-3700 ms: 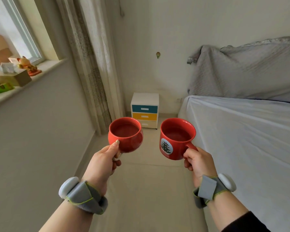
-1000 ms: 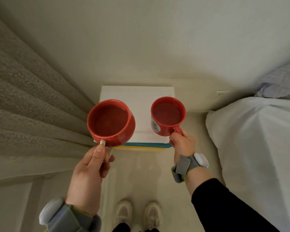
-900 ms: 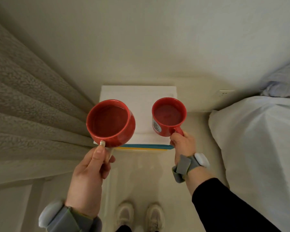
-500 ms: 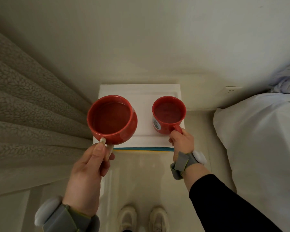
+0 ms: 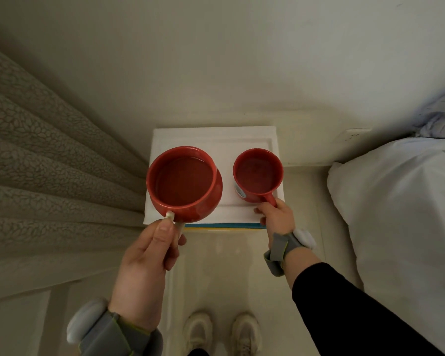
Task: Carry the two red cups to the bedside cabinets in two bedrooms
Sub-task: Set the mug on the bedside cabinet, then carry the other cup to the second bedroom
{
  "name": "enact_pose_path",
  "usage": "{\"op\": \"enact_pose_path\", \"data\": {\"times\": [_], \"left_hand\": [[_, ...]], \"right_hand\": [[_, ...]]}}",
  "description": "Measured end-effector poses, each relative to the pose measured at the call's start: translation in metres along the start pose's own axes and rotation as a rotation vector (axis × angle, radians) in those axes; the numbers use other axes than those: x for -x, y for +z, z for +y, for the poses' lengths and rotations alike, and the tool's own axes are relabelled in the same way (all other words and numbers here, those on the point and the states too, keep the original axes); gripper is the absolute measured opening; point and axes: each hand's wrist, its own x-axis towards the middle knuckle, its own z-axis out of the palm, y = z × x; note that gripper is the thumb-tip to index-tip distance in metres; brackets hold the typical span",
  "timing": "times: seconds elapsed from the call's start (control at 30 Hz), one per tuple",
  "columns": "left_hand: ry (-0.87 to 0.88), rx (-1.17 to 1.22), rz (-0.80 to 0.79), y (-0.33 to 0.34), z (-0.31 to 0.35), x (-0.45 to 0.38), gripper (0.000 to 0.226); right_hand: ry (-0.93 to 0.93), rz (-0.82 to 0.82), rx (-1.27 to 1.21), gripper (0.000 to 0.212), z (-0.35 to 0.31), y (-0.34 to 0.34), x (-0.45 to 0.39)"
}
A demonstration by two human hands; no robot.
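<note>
I look straight down on a small white-topped bedside cabinet [image 5: 216, 140] with teal and yellow drawer fronts. My left hand [image 5: 147, 263] grips the pale handle of a round red cup [image 5: 184, 183], held up over the cabinet's left half. My right hand [image 5: 276, 217] holds the handle of a straight red cup with a white label [image 5: 257, 176]; this cup is low over the cabinet's right side. I cannot tell whether it touches the top. Both cups hold liquid.
A patterned grey curtain [image 5: 49, 163] hangs close on the left. A bed with a pale sheet [image 5: 401, 214] lies on the right, a wall socket [image 5: 355, 134] beside it. The wall is right behind the cabinet. My shoes [image 5: 221, 332] stand on the pale floor.
I walked up to the cabinet and now look down on it. Over the last second my right hand lowered the labelled cup toward the cabinet top; the left cup stayed raised.
</note>
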Motion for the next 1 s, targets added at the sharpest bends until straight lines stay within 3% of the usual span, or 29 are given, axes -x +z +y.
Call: {"op": "enact_pose_path", "data": {"times": [0.23,0.37,0.47,0.7,0.87,1.0], "left_hand": [[-0.011,-0.067,-0.032,0.006,0.023,0.018,0.039],[0.002,-0.124,-0.057,0.012,0.047,0.034,0.038],[0.038,-0.15,-0.082,0.015,0.069,0.049,0.039],[0.119,-0.162,-0.202,0.02,0.121,0.085,0.042],[0.149,-0.18,-0.359,0.02,0.161,0.112,0.044],[0.157,-0.185,-0.477,0.021,0.191,0.136,0.038]], "right_hand": [[-0.063,-0.062,0.163,0.012,-0.011,-0.013,0.015],[-0.035,0.023,0.207,0.043,-0.029,-0.029,0.038],[-0.049,0.044,0.196,0.049,-0.053,-0.044,0.07],[-0.104,-0.003,-0.013,0.037,-0.107,-0.08,0.167],[-0.166,0.037,-0.282,0.02,-0.141,-0.097,0.235],[-0.198,0.078,-0.423,0.021,-0.159,-0.108,0.283]]}}
